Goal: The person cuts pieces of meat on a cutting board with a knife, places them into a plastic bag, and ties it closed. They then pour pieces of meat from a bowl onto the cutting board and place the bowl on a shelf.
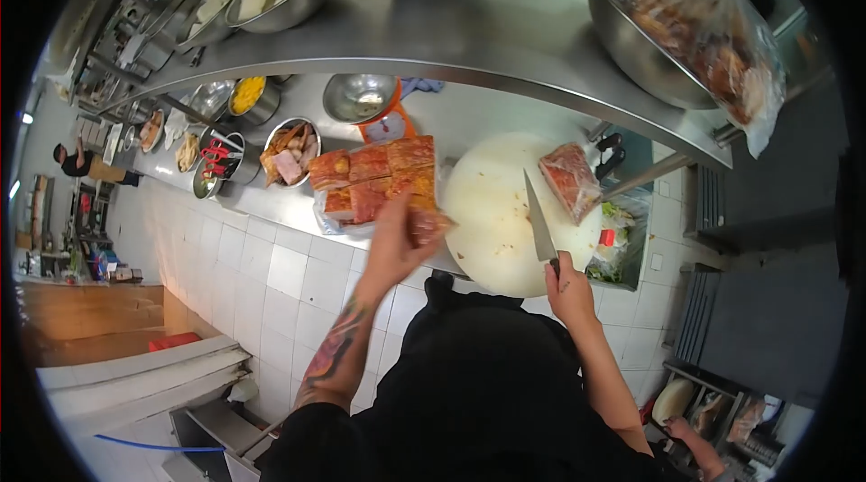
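Observation:
My right hand (570, 291) grips the dark handle of a kitchen knife (539, 222), its blade pointing away from me over the round white cutting board (487, 166). A few brown crumbs lie on the board. At the board's left edge, my left hand (397, 243) is closed around a reddish-brown piece of roast pork (427, 228). Just beyond that hand, several blocks of crisp-skinned roast pork (370, 171) sit side by side on clear plastic. Another pork slab (570, 180), partly in plastic wrap, rests on the right of the board.
Beyond the pork stand an orange scale (388, 127) with a metal bowl (359, 98) and a bowl of meat pieces (290, 151). A steel shelf (433, 40) overhangs the counter. Dark-handled tools (611, 153) lie near the board. Another person's arm (695, 446) shows lower right.

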A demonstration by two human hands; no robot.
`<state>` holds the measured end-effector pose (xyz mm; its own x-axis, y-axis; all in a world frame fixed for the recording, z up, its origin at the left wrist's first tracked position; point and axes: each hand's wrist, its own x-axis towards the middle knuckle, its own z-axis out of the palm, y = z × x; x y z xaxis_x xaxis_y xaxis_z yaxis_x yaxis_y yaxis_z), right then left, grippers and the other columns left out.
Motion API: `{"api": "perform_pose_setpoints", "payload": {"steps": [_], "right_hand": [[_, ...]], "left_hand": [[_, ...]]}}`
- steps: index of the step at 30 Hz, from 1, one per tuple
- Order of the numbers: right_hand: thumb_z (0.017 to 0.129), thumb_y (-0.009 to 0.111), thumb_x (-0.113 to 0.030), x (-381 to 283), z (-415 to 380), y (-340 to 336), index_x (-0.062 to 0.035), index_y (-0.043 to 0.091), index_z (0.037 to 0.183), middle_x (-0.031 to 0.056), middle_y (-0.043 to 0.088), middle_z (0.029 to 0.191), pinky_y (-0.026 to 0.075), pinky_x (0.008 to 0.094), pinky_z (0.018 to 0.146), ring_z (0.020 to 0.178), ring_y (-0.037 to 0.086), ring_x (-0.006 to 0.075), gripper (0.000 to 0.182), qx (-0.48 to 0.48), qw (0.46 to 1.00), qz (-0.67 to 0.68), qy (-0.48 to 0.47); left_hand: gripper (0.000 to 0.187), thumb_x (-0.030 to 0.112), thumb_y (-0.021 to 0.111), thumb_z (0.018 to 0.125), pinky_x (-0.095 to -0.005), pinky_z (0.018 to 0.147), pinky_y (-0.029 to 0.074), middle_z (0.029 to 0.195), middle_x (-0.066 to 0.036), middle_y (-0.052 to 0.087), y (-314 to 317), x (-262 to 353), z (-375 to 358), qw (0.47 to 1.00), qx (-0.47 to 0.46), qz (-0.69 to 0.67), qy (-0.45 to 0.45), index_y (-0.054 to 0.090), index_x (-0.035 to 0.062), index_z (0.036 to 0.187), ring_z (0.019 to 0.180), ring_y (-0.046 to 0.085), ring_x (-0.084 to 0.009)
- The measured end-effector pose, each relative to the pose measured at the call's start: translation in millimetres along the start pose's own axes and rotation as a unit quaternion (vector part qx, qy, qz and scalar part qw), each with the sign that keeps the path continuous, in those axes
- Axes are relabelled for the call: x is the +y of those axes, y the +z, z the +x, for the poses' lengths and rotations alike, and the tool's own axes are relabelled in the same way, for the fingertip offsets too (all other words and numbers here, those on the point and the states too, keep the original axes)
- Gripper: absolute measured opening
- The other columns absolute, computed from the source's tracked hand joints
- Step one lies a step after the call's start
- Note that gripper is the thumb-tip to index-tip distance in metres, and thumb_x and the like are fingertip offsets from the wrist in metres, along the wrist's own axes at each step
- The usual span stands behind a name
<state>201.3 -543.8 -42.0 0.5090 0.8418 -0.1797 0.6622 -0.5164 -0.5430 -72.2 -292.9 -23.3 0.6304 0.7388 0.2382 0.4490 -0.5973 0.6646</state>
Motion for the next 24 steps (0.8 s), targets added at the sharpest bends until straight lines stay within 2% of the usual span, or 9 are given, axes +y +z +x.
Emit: {"api": "perform_pose_setpoints", "payload": {"steps": [2,4,6,7,12,17,21,23,24], "right_hand": [[0.108,0.059,-0.026,-3.7,1.2,-0.6,-0.0017,0.053,0.13,0.0282,0.073,0.084,0.056,0.061,0.072,0.08,0.072,0.0517,0.034,-0.005,1.0,0.005,0.003],[0.108,0.059,-0.026,-8.9,1.3,-3.6,-0.001,0.053,0.131,0.0284,0.074,0.086,0.056,0.0609,0.073,0.081,0.072,0.0521,0.035,-0.007,1.0,-0.009,0.011],[0.108,0.059,-0.026,-10.0,1.2,-2.8,-0.0009,0.053,0.132,0.0285,0.074,0.087,0.056,0.0607,0.074,0.082,0.072,0.0521,0.035,-0.009,1.0,-0.011,0.003],[0.108,0.059,-0.025,-10.9,1.0,-2.6,-0.0009,0.053,0.132,0.0286,0.075,0.088,0.056,0.0606,0.074,0.082,0.072,0.0523,0.034,-0.006,1.0,-0.015,0.003],[0.108,0.059,-0.025,-13.7,0.1,-2.5,-0.0019,0.052,0.132,0.0287,0.075,0.09,0.057,0.0606,0.075,0.082,0.072,0.0529,0.034,-0.006,1.0,-0.004,0.011],[0.108,0.059,-0.025,-15.9,-1.5,-0.3,-0.0041,0.051,0.134,0.0296,0.075,0.093,0.056,0.0616,0.076,0.084,0.072,0.0543,0.034,-0.003,1.0,-0.005,0.021],[0.108,0.059,-0.025,-17.4,-1.7,1.9,-0.0039,0.051,0.133,0.03,0.075,0.093,0.056,0.0619,0.077,0.085,0.072,0.0547,0.034,-0.005,1.0,-0.008,0.023],[0.108,0.059,-0.025,-19.5,-1.7,1.2,-0.0047,0.051,0.133,0.0298,0.075,0.093,0.056,0.0619,0.077,0.084,0.072,0.0545,0.034,-0.003,1.0,-0.014,0.018],[0.108,0.059,-0.025,-20.3,-1.8,0.7,-0.0047,0.051,0.133,0.0298,0.075,0.093,0.056,0.0619,0.077,0.084,0.072,0.0545,0.034,-0.004,1.0,-0.015,0.018]], "left_hand": [[0.102,0.012,0.097,0.071,-0.0445,0.102,0.051,0.118,-0.019,0.061,-41.7,-26.7,-14.5,0.964,0.059,-0.206,-0.158,0.045,-0.0009,0.157,0.109,0.061,-0.0342],[0.1,0.007,0.096,0.069,-0.046,0.104,0.051,0.122,-0.018,0.061,-96.2,-46.8,-14.4,0.988,0.06,0.039,-0.135,0.047,-0.0006,0.156,0.113,0.06,-0.0362],[0.1,0.006,0.095,0.069,-0.0474,0.105,0.05,0.129,-0.018,0.06,-123.1,-72.7,-14.5,0.976,0.063,0.179,-0.109,0.047,0.0003,0.156,0.119,0.058,-0.0389],[0.099,0.004,0.093,0.068,-0.0483,0.109,0.049,0.137,-0.02,0.058,-131.8,-81.5,-12.6,0.974,0.056,0.195,-0.097,0.049,0.0034,0.157,0.126,0.055,-0.0414],[0.098,-0.001,0.092,0.068,-0.0478,0.115,0.047,0.143,-0.02,0.055,-141.0,-110.1,1.7,0.984,0.062,0.159,-0.051,0.051,0.0094,0.157,0.133,0.054,-0.0416],[0.105,-0.001,0.095,0.064,-0.0439,0.116,0.048,0.138,-0.017,0.055,-142.2,-117.1,5.6,0.992,-0.067,0.021,-0.105,0.051,0.0088,0.158,0.132,0.055,-0.0382],[0.102,0.002,0.097,0.064,-0.0439,0.114,0.05,0.14,-0.017,0.051,-134.0,-122.2,9.0,0.992,-0.086,0.052,-0.079,0.054,0.0087,0.156,0.13,0.057,-0.0362],[0.098,0.004,0.098,0.066,-0.0458,0.113,0.051,0.146,-0.019,0.047,-130.3,-129.0,10.5,0.989,-0.077,0.123,-0.009,0.057,0.009,0.154,0.134,0.055,-0.0355],[0.098,0.004,0.098,0.066,-0.0458,0.113,0.051,0.146,-0.019,0.047,-127.3,-140.8,8.6,0.989,-0.077,0.122,-0.01,0.057,0.009,0.154,0.134,0.055,-0.0355]]}}
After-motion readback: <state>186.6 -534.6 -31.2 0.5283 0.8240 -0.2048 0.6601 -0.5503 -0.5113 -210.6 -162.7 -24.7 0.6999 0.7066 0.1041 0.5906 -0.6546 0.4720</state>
